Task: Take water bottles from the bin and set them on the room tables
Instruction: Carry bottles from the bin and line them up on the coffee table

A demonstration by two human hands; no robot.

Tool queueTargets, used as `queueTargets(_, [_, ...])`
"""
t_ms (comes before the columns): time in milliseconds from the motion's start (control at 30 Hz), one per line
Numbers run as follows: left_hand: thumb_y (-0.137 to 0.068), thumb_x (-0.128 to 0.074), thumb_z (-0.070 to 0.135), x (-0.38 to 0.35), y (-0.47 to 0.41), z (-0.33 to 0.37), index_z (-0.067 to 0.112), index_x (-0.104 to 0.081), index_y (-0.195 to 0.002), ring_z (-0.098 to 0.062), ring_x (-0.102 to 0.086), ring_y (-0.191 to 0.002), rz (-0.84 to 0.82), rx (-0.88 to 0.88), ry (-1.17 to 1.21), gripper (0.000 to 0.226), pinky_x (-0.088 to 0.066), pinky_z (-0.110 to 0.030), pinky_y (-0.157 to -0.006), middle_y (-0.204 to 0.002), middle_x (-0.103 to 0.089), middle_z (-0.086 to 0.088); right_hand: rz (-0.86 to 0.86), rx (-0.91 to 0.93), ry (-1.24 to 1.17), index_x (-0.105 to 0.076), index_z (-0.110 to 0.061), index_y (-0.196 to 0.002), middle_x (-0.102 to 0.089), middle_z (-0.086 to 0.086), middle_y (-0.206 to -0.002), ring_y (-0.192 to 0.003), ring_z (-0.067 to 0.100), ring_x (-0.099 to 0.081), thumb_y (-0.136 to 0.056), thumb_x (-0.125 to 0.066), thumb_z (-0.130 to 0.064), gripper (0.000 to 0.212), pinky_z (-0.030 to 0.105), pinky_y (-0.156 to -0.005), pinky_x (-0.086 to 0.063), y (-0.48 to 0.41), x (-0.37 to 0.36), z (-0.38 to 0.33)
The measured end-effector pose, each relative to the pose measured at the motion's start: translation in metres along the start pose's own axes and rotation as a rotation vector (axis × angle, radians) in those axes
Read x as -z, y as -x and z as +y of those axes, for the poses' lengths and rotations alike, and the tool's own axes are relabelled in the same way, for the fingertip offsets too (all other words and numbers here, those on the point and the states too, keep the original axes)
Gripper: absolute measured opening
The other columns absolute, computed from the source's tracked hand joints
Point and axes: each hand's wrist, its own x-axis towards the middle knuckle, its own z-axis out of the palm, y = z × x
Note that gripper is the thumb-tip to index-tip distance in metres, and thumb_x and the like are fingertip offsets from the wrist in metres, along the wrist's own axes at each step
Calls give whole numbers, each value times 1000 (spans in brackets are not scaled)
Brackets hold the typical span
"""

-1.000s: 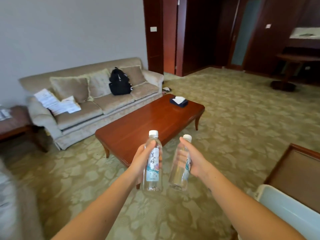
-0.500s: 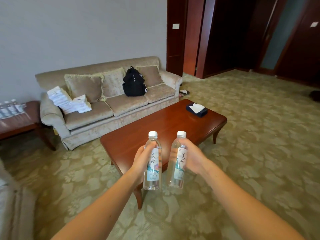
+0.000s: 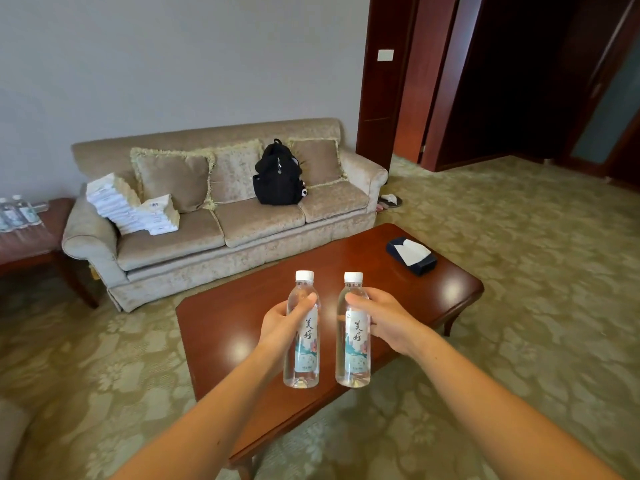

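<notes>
My left hand (image 3: 282, 322) grips a clear water bottle (image 3: 302, 355) with a white cap, held upright. My right hand (image 3: 382, 318) grips a second, matching bottle (image 3: 353, 355) close beside it, also upright. Both bottles hang above the near half of a glossy red-brown coffee table (image 3: 242, 327). At the far left, two more bottles (image 3: 17, 213) stand on a dark side table (image 3: 34, 237). The bin is out of view.
A dark tissue box (image 3: 412, 255) lies on the coffee table's far right end. Behind the table stands a beige sofa (image 3: 221, 223) with a black backpack (image 3: 277, 174) and stacked white packs (image 3: 131, 209). Patterned carpet surrounds the table; dark wooden doors fill the right.
The view has turned left and closed in on the coffee table. Both bottles now sit upright over its near half; the right one has straightened. The white bin has left the frame.
</notes>
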Motion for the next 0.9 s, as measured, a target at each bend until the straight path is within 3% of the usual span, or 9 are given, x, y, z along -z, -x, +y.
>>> queueTargets(133, [-79,-79,34,-15,-82,2,16,-71,-107,-20,-73,-89,54,-39,-9,34,-57,-28,-74,-96,-76,-4,-7,37,88,-71,-21,-112,-73,4,-111,-108,21,-67,-93,-67,-27,21,44,-98,-51,-77,31,-17])
queueTargets(267, [-80,-79,23,-32,-151,11,21,-71,-108,-10,-73,-86,74,-39,-7,29,-52,-14,-63,-98,-76,1,-18,37,145,-70,-27,-112,-71,-1,-115,-110,18,-66,-89,-71,-29,23,44,-100,-51,-152,56,-32])
queueTargets(333, [-81,-78,19,-39,-179,17,22,-72,-107,-7,-72,-84,73,-42,-23,27,-52,-12,-62,-96,-77,3,-54,46,154,-71,-27,-111,-71,-1,-114,-108,16,-66,-89,-72,-27,22,38,-94,-54,-185,68,-40])
queueTargets(400, [-81,-78,19,-43,-205,20,22,-71,-109,-10,-73,-89,75,-39,-53,29,-53,-14,-66,-98,-76,3,-91,45,162,-69,-25,-112,-72,-1,-112,-106,14,-67,-89,-72,-23,23,31,-85,-54,-215,79,-47])
queueTargets(567, [-81,-78,18,-50,-267,17,22,-69,-115,-15,-72,-97,131,-29,-90,35,-57,-26,-79,-105,-75,3,-206,47,247,-67,-29,-116,-72,-6,-112,-109,13,-66,-85,-77,-31,33,38,-94,-54,-298,99,-57])
queueTargets(700, [-82,-78,19,-49,-311,-1,17,-67,-116,-16,-70,-101,212,-24,-182,36,-56,-24,-85,-106,-74,2,-308,52,285,-67,-29,-116,-71,-6,-112,-106,10,-65,-84,-78,-24,34,27,-81,-53,-355,107,-56])
queueTargets(800, [-71,-83,36,-45,-338,-30,20,-62,-119,-16,-68,-105,274,-1,-192,55,-54,-37,-95,-112,-72,1,-380,55,308,-65,-30,-115,-69,-7,-112,-101,5,-64,-84,-77,-19,35,19,-73,-50,-392,108,-43])
queueTargets(900, [-59,-85,44,-39,-364,-66,25,-48,-122,-18,-63,-113,345,8,-182,75,-53,-39,-97,-121,-65,-1,-424,74,320,-63,-38,-106,-69,-10,-109,-104,6,-63,-84,-77,-19,33,21,-76,-50,-426,107,-15])
